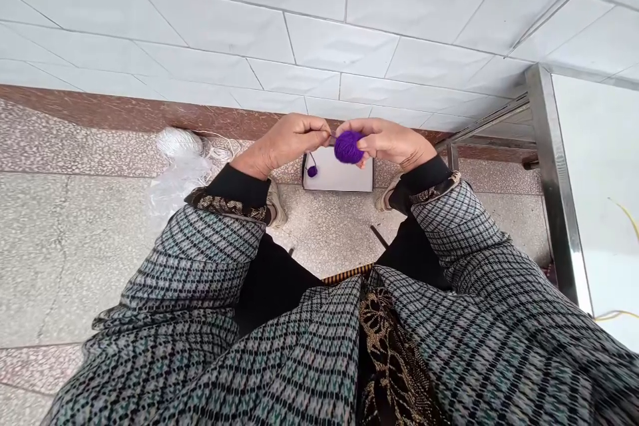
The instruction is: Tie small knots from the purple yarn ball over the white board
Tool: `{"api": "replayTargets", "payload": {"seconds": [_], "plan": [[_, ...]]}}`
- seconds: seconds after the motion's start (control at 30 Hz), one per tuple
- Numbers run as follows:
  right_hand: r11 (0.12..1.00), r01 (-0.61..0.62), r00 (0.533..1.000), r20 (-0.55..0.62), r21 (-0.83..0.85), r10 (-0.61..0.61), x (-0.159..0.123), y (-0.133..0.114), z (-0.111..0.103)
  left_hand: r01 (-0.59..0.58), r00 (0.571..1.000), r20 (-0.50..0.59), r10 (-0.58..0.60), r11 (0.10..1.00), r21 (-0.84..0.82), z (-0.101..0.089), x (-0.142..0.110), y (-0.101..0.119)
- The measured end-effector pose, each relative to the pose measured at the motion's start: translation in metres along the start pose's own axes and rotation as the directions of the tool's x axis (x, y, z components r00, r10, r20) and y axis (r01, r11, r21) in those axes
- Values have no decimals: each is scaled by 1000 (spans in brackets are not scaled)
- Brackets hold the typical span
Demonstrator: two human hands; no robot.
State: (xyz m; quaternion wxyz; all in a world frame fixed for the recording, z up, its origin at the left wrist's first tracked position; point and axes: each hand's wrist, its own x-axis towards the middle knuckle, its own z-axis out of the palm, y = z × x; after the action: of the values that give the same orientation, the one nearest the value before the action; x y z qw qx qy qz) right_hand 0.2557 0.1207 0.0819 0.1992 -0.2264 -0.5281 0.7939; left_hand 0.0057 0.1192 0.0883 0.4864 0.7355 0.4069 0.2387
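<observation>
A ball of purple yarn [348, 147] is held in my right hand [392, 141], its fingers wrapped round the right side. Just to the left, my left hand [292, 142] pinches the purple strand between thumb and forefinger, close to the ball. Below the hands, a white box or tray [344, 172] with a dark rim lies on the floor. Inside its left part sits a smaller purple yarn ball [312, 171], and a strand rises from it toward my left hand. My right fingertips are partly hidden behind the larger ball.
On the floor at left lie a ball of white cord [180, 144] and a clear plastic bag [177, 186]. A tiled wall [319, 40] stands in front. At right is a metal-framed table [556, 180] with a white top. My shoes flank the box.
</observation>
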Motion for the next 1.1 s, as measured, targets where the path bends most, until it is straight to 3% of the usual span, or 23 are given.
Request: {"api": "replayTargets", "payload": {"seconds": [0.07,0.17,0.27,0.37,0.43,0.5,0.63,0.73,0.83,0.93,1.0,1.1], "plan": [[999,-33,996,78,-6,33,6,7,2,-21,999,-26,20,999,-27,5,1,-1],[998,-67,992,111,-7,67,15,17,8,-54,987,-154,45,997,-53,9,3,-3],[998,-23,992,125,50,17,17,23,8,-69,960,-274,51,996,-57,7,6,-10],[995,36,991,126,92,-47,12,19,5,-71,950,-307,52,996,-49,5,7,-16],[992,80,996,41,101,-85,6,10,3,-60,965,-258,45,997,-52,6,8,-18],[983,143,983,-130,116,-128,2,0,2,-48,983,-181,38,997,-54,10,8,-17],[965,251,861,-473,77,-186,3,-8,2,-66,994,-89,65,998,-9,24,9,-9],[977,173,788,-577,-124,-213,12,0,-1,-106,993,-52,109,993,60,34,8,-1],[918,-77,816,-554,-389,-166,18,4,0,-129,991,-21,132,983,131,36,4,3],[777,-323,908,-409,-541,93,16,-5,5,-136,990,-22,143,973,186,31,2,2],[745,-347,936,-258,-570,239,11,-12,7,-141,989,-21,147,971,191,25,1,0],[840,-242,968,-68,-486,240,3,-15,3,-117,992,-19,121,982,146,16,2,-5]]}}
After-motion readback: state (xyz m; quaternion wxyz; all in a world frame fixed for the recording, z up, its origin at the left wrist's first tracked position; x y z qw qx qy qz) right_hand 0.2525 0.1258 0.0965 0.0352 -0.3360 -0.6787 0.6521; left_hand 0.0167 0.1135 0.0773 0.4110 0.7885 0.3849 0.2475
